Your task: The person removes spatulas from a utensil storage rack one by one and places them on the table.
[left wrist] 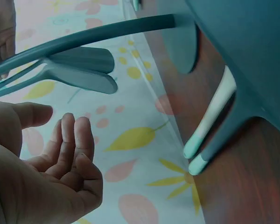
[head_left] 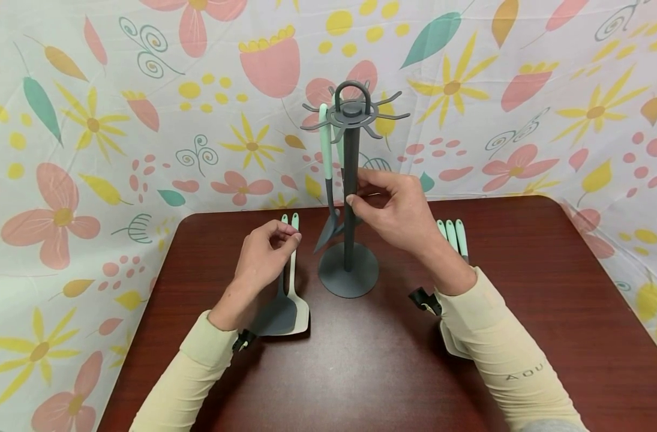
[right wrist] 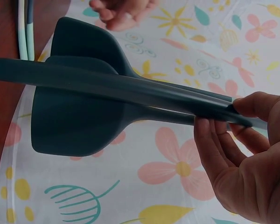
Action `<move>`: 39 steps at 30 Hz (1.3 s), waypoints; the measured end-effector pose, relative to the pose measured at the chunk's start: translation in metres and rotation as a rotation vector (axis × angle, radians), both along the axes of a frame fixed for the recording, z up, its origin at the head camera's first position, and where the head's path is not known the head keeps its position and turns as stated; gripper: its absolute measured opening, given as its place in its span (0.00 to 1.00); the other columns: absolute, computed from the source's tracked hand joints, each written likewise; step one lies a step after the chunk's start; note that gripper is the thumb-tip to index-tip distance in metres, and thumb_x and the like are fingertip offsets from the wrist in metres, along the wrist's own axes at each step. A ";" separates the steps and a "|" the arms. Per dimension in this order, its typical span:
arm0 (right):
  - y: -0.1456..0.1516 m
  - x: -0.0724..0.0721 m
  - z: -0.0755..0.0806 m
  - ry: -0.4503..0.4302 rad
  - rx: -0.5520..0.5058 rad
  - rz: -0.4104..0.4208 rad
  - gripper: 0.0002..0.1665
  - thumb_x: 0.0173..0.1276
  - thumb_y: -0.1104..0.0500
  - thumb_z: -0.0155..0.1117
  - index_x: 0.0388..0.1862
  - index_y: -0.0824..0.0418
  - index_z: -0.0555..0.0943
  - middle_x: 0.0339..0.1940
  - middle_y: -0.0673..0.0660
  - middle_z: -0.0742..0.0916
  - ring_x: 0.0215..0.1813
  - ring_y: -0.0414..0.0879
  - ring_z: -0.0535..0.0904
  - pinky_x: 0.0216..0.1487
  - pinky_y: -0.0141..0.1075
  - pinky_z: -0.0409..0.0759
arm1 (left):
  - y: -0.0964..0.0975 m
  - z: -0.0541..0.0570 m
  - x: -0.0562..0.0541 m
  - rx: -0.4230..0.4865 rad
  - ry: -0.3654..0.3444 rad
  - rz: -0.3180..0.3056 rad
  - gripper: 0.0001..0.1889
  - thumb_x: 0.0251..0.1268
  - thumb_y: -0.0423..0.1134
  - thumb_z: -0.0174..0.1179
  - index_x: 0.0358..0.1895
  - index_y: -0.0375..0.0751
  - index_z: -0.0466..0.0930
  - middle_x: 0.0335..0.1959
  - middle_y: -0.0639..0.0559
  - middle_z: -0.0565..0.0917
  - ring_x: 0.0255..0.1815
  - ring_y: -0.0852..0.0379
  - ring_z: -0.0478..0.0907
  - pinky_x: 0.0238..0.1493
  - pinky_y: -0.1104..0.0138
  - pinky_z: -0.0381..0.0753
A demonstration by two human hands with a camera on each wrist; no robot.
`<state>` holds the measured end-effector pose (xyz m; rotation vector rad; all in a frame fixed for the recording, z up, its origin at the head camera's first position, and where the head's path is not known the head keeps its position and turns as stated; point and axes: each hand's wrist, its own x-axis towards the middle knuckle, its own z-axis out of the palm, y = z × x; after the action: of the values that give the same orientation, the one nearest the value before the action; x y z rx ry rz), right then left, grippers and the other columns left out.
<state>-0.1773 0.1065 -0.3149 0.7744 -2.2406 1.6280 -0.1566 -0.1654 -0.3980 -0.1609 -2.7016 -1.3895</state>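
A dark grey utensil stand with a ring of hooks and a round base stands upright on the table. My right hand grips its pole between thumb and fingers, partway up. Two dark-headed spatulas with mint handles hang from the hooks on the left and back, beside the pole. To the left of the stand, my left hand is raised with loosely bent fingers and holds nothing. Near it lie a dark turner and a cream turner, side by side and partly overlapping.
Several more mint-handled utensils lie at the right, mostly hidden under my right forearm. The dark red-brown table meets a flower-patterned cloth behind it. Hooks stick out all round the stand's top.
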 end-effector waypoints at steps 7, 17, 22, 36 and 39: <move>0.000 -0.001 0.000 0.002 0.002 -0.003 0.19 0.70 0.69 0.71 0.58 0.58 0.90 0.41 0.53 0.92 0.41 0.43 0.91 0.48 0.34 0.89 | 0.005 0.010 -0.003 0.050 0.043 -0.028 0.08 0.76 0.48 0.66 0.49 0.52 0.87 0.41 0.58 0.88 0.41 0.57 0.82 0.47 0.59 0.80; 0.000 0.000 0.000 0.003 0.012 -0.004 0.21 0.70 0.69 0.71 0.60 0.58 0.89 0.43 0.53 0.93 0.42 0.42 0.91 0.48 0.34 0.89 | 0.017 0.020 -0.008 0.106 0.151 -0.099 0.11 0.77 0.48 0.66 0.54 0.53 0.88 0.47 0.60 0.88 0.44 0.61 0.83 0.46 0.60 0.79; 0.000 0.001 -0.001 -0.009 0.017 -0.004 0.19 0.71 0.68 0.71 0.59 0.59 0.89 0.43 0.54 0.92 0.44 0.42 0.91 0.49 0.35 0.89 | 0.024 0.025 -0.009 0.136 0.151 -0.124 0.13 0.77 0.49 0.65 0.58 0.53 0.86 0.49 0.58 0.87 0.47 0.61 0.82 0.48 0.58 0.79; 0.000 0.002 0.000 -0.003 0.025 -0.009 0.19 0.71 0.68 0.70 0.60 0.60 0.89 0.43 0.54 0.92 0.45 0.42 0.91 0.49 0.35 0.89 | 0.036 0.037 -0.015 0.194 0.215 -0.219 0.18 0.79 0.48 0.64 0.65 0.48 0.82 0.53 0.52 0.87 0.51 0.61 0.83 0.50 0.59 0.81; 0.000 0.002 0.000 -0.008 0.027 -0.012 0.19 0.72 0.67 0.70 0.60 0.61 0.89 0.44 0.54 0.93 0.46 0.43 0.91 0.48 0.34 0.89 | 0.039 0.039 -0.016 0.206 0.213 -0.229 0.19 0.79 0.48 0.64 0.65 0.46 0.82 0.53 0.54 0.87 0.52 0.61 0.83 0.51 0.57 0.82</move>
<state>-0.1756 0.1063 -0.3152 0.7614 -2.2730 1.6007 -0.1728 -0.1268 -0.3588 -0.5817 -2.4097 -1.5974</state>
